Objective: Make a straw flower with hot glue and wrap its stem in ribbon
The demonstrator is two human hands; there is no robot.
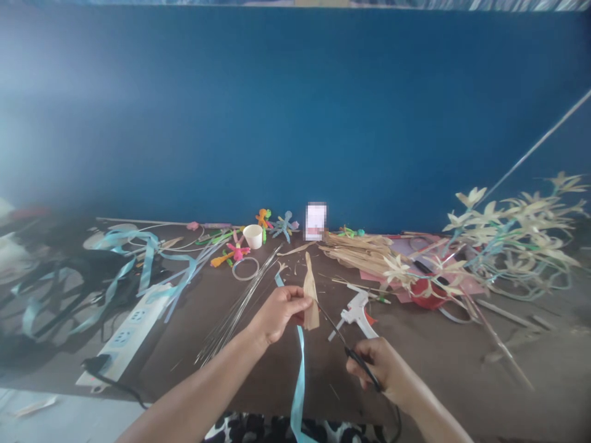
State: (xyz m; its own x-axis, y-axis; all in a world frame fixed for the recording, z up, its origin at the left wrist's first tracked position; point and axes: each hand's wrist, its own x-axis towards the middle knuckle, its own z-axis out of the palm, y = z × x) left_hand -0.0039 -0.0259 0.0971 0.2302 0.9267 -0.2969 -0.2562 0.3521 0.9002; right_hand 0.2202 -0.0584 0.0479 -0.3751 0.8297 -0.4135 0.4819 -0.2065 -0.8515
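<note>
My left hand pinches a pale tan strip of dried husk between thumb and fingers, its pointed end upward. A light blue ribbon hangs below this hand and shows again beyond it; I cannot tell whether the hand grips it. My right hand is closed around the dark handles of a pair of scissors. The blades point up and left, with their tips at the husk's right edge. Just beyond the right hand lies a white glue gun.
Thin metal wires lie left of my hands, near a white power strip with a black plug. At the back are a white cup, a tape ring and a husk pile. Husk flowers spread at right.
</note>
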